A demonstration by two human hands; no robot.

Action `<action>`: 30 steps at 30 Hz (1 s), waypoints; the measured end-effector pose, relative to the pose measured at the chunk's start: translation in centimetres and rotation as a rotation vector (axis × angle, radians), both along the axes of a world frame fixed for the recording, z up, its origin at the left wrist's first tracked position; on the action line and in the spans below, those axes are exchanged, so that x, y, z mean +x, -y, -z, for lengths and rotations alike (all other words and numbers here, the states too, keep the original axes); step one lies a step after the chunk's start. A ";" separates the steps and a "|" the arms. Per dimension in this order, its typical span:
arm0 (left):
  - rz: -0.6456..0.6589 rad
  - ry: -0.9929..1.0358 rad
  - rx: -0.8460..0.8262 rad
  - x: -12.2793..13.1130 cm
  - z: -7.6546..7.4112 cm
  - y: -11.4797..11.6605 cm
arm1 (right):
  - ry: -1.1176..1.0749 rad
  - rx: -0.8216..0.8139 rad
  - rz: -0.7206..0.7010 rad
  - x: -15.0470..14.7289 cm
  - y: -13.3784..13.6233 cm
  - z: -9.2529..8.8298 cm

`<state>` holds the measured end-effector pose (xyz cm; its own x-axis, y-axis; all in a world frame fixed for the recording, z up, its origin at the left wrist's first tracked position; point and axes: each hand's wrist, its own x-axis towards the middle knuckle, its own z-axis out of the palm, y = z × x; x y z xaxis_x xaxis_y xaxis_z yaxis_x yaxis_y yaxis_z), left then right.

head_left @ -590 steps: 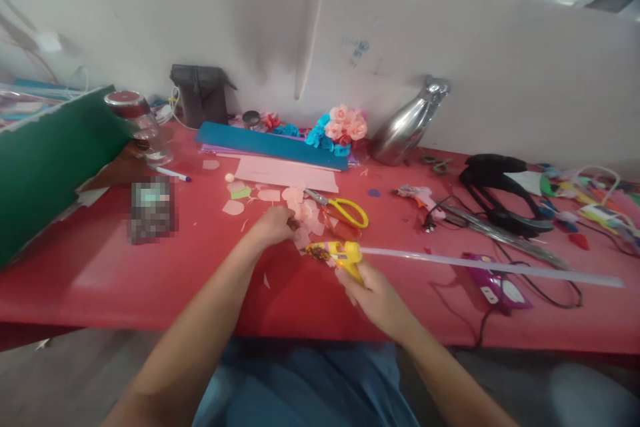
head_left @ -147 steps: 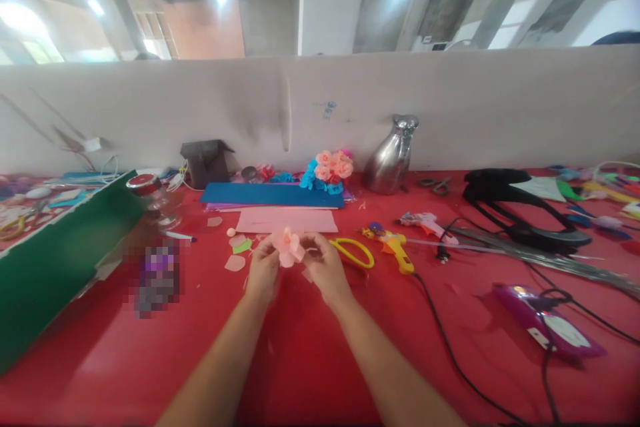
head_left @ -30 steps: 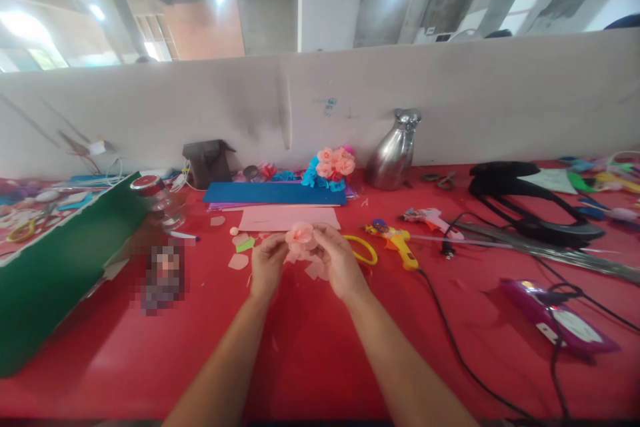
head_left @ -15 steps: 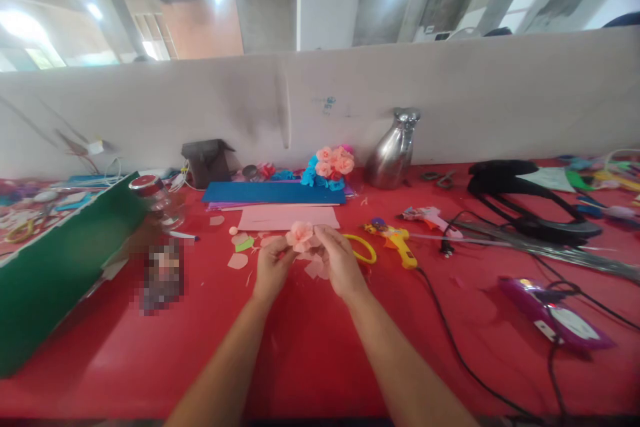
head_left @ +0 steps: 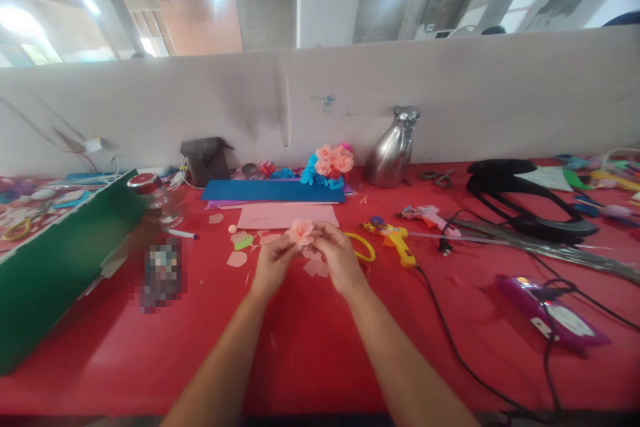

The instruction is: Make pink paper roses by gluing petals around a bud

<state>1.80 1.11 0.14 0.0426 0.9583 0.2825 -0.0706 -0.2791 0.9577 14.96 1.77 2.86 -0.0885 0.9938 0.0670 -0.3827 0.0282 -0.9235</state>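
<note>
A pink paper flower (head_left: 301,231) is held up between my two hands above the red table (head_left: 310,347). My left hand (head_left: 273,263) pinches its lower left side. From the right, the fingers of my right hand (head_left: 337,257) close on its edge and base; the fingertips are partly hidden behind the petals. Cut pink petals (head_left: 237,259) lie to the left of my left hand with a green paper piece (head_left: 244,242), and more pink petals (head_left: 316,268) lie below the flower. Pink paper sheets (head_left: 285,215) lie just beyond.
A yellow glue gun (head_left: 400,245) and a pink glue gun (head_left: 430,219) lie to the right, near a purple power strip (head_left: 553,313) with black cords. A steel jug (head_left: 393,150) and finished paper flowers (head_left: 334,161) stand behind. A green panel (head_left: 70,273) rises at left.
The flower has turned slightly in my fingers, its petals facing differently. My right hand's fingers have shifted a little lower and inward around it.
</note>
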 end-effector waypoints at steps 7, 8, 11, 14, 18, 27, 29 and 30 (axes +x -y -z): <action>-0.004 0.138 -0.063 -0.2 0.9 -0.4 | 0.029 0.065 -0.065 0.0 0.3 0.0; -0.010 0.145 -0.057 -0.3 0.9 -0.4 | 0.042 0.082 -0.063 0.0 0.3 -0.1; -0.062 0.110 -0.003 -0.4 1.1 -0.5 | 0.101 0.136 -0.049 0.1 0.6 -0.4; -0.143 0.044 0.066 -0.6 1.5 -0.6 | 0.141 0.176 -0.054 0.2 0.7 -0.3; -0.239 0.011 0.107 -0.6 1.9 -0.7 | 0.176 0.219 -0.048 0.1 0.8 0.2; -0.237 -0.008 0.094 -0.6 1.9 -0.6 | 0.143 0.208 0.027 0.2 0.7 0.3; -0.209 -0.015 0.076 -0.6 1.9 -0.6 | 0.141 0.210 0.055 0.1 0.6 0.3; -0.194 -0.013 0.067 -0.5 1.9 -0.6 | 0.148 0.212 0.070 0.0 0.5 0.3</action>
<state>1.27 1.72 -1.73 -0.1370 0.9281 0.3463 0.0026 -0.3493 0.9370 14.97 1.27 2.52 -0.0444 0.9631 0.2656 -0.2344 0.2484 -0.9399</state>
